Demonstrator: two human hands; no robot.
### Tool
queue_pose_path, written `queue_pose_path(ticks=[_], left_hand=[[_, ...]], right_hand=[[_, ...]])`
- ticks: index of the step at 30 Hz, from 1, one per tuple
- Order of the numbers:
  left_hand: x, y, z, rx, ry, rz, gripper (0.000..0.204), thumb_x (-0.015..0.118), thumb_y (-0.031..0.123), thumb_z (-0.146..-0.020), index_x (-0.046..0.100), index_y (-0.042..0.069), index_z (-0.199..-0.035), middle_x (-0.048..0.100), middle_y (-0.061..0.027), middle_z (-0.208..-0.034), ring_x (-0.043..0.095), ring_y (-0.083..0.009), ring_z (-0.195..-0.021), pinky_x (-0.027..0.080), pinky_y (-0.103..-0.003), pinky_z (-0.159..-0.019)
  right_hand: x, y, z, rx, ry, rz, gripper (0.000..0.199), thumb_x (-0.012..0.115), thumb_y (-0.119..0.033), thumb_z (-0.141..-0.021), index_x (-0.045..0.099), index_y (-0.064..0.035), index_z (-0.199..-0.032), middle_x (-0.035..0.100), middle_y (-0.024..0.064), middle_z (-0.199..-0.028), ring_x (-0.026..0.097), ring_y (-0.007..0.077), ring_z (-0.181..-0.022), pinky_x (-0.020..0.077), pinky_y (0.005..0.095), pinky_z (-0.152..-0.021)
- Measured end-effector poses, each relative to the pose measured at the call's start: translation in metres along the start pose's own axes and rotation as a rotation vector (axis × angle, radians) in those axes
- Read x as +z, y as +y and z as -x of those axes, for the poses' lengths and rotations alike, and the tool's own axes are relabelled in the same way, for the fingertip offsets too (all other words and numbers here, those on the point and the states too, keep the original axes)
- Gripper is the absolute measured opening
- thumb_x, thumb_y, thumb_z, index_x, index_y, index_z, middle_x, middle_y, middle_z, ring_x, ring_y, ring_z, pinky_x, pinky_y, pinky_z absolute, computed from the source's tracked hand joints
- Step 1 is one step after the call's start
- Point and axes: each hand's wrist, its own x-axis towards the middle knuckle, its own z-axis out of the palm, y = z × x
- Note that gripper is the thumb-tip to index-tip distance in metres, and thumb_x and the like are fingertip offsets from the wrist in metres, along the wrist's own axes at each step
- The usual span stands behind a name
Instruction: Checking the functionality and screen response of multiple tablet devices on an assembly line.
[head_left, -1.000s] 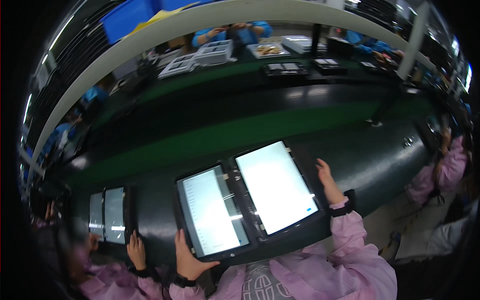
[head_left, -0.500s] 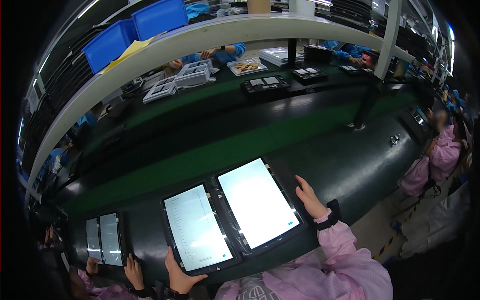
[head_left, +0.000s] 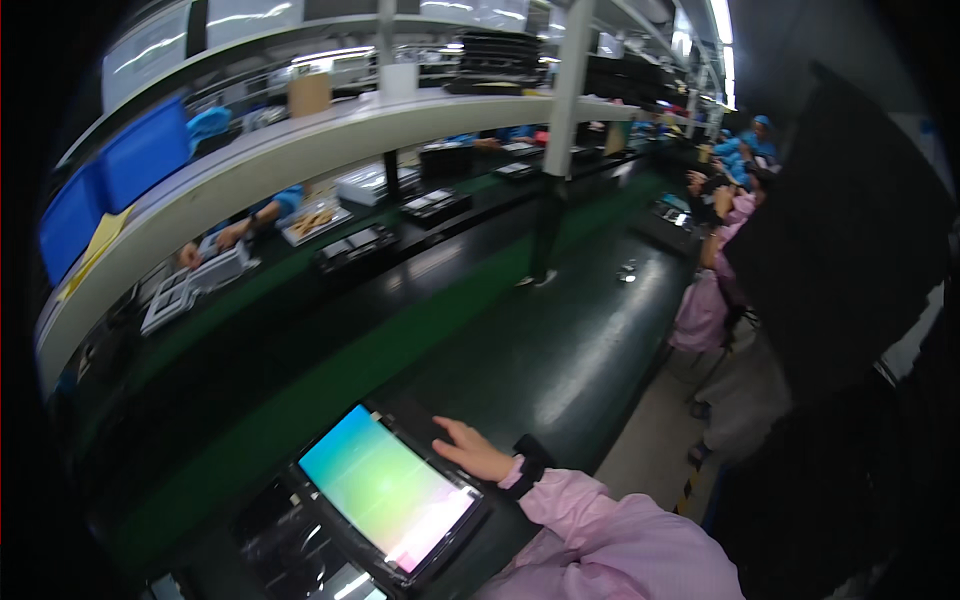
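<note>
A tablet (head_left: 390, 487) with a lit screen, shading from blue through green and yellow to pale pink, lies on the worktable in front of me. My right hand (head_left: 474, 452), a black band at its wrist, is beside the tablet's right edge with fingers stretched and nothing held. Whether it touches the black surround there I cannot tell. To the left of that screen lies a second tablet (head_left: 300, 545), mostly dark with glare and partly cut off by the dim rim of the picture. My left hand is out of sight.
The dark green worktable (head_left: 480, 370) runs away to the far right, with a small metallic item (head_left: 627, 270) on it. A white post (head_left: 568, 90) and shelf beam (head_left: 300, 150) cross above. Blue bins (head_left: 145, 150) stand upper left. A co-worker's pink sleeve (head_left: 703, 312) is at right.
My view has swung right, and my left hand has gone out of it. The right tablet's screen went from white to coloured. The left tablet's screen, bright before, now looks mostly dark.
</note>
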Motion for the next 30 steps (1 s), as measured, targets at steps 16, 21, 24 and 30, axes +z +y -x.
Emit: queue_pose_path(ticks=[16, 21, 24, 30], left_hand=[[-0.013, 0.012, -0.008, -0.038, -0.129, -0.002, 0.121, 0.095, 0.032, -0.056, 0.026, -0.016, -0.143, 0.056, -0.0342, -0.125, 0.058, -0.0439, -0.115, 0.047, -0.045, -0.1], [-0.007, -0.009, -0.004, -0.039, -0.13, 0.03, 0.133, 0.096, 0.033, -0.054, 0.014, -0.013, -0.148, 0.05, -0.0354, -0.132, 0.054, -0.045, -0.118, 0.044, -0.046, -0.102], [0.0, -0.03, 0.003, -0.405, -0.264, 0.459, 0.116, 0.082, 0.031, -0.076, 0.001, 0.023, -0.159, 0.028, -0.0149, -0.158, 0.044, -0.0363, -0.135, 0.038, -0.051, -0.112], [-0.004, -0.051, -0.012, -0.114, 0.127, 0.391, 0.128, 0.089, 0.031, -0.062, 0.007, -0.005, -0.153, 0.034, -0.0297, -0.15, 0.035, -0.0408, -0.14, 0.025, -0.046, -0.117]], right_hand=[[-0.006, -0.016, 0.008, 0.034, -0.015, 0.003, 0.08, 0.046, -0.057, -0.097, 0.033, 0.0027, -0.148, 0.04, 0.024, -0.149, 0.037, 0.0376, -0.138, 0.031, 0.0423, -0.114], [0.0, -0.005, 0.006, -0.062, 0.063, -0.01, 0.077, 0.053, -0.054, -0.095, 0.041, 0.0049, -0.143, 0.047, 0.0258, -0.144, 0.045, 0.0386, -0.133, 0.0363, 0.0429, -0.111], [-0.001, -0.006, 0.007, -0.076, 0.056, -0.081, 0.068, 0.057, -0.044, -0.096, 0.042, 0.0046, -0.142, 0.048, 0.0253, -0.143, 0.046, 0.0373, -0.133, 0.0372, 0.0427, -0.11], [-0.019, -0.056, 0.011, -0.242, -0.119, 0.093, 0.07, 0.064, -0.038, -0.091, 0.036, -0.0118, -0.15, 0.025, 0.0228, -0.156, 0.019, 0.0421, -0.146, 0.0158, 0.0524, -0.118]])
